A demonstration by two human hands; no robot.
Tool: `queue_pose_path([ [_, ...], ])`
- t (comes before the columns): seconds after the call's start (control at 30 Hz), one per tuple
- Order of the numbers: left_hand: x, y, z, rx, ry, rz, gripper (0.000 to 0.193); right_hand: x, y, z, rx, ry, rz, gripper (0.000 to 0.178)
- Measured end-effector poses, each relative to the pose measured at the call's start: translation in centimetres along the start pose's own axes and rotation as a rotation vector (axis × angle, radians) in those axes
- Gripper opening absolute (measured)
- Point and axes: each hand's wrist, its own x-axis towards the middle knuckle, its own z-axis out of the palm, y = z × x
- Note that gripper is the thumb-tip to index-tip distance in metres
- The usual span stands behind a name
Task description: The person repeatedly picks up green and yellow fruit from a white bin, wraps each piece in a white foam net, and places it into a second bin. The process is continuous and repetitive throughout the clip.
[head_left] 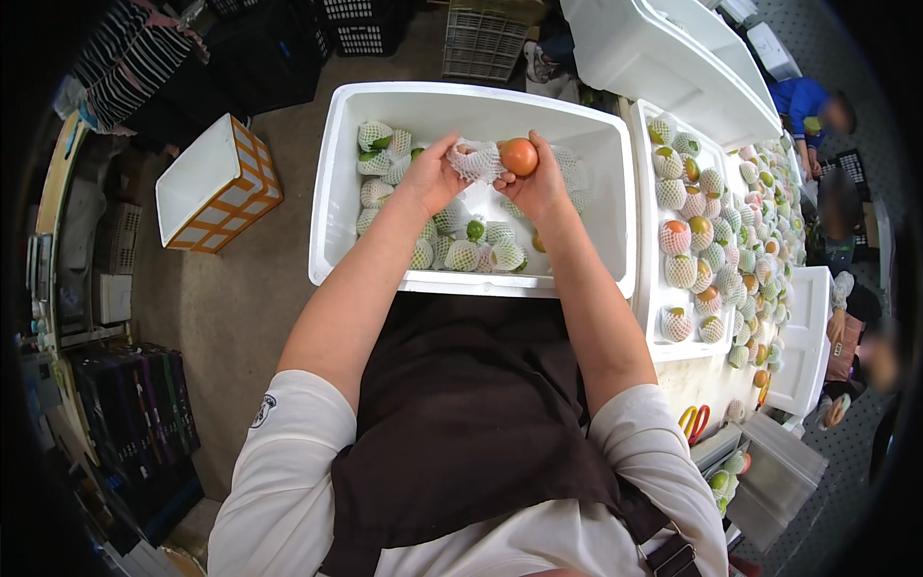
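Both my hands are raised over a large white foam box. My left hand is closed on a white foam net sleeve. Beside it, my right hand grips a round orange-red fruit that is bare of netting; its exact kind I cannot tell. The sleeve and the fruit meet or nearly meet between my hands. Below them, several green fruits in white nets lie in the left and middle of the box, and pale nets lie toward its right wall.
To the right, a white foam tray and a wide display hold many netted fruits. Scissors with red and yellow handles lie near a clear-lidded container. A taped foam box stands on the floor at left. Other people are at far right.
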Motion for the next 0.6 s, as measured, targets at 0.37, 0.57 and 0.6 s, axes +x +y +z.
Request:
queue_pose_path([
  [0.37,0.5,0.0,-0.9,0.063,0.008,0.209,0.027,0.8,0.4,-0.3,-0.148,-0.058,0.011,0.044],
  [0.57,1.3,-0.5,-2.3,0.461,0.293,0.187,0.029,1.0,0.4,-0.6,-0.147,-0.128,-0.076,0.042],
  [0.6,1.2,-0.5,-2.2,0.512,0.308,0.171,0.03,0.9,0.5,-0.3,-0.145,-0.122,-0.107,0.042],
])
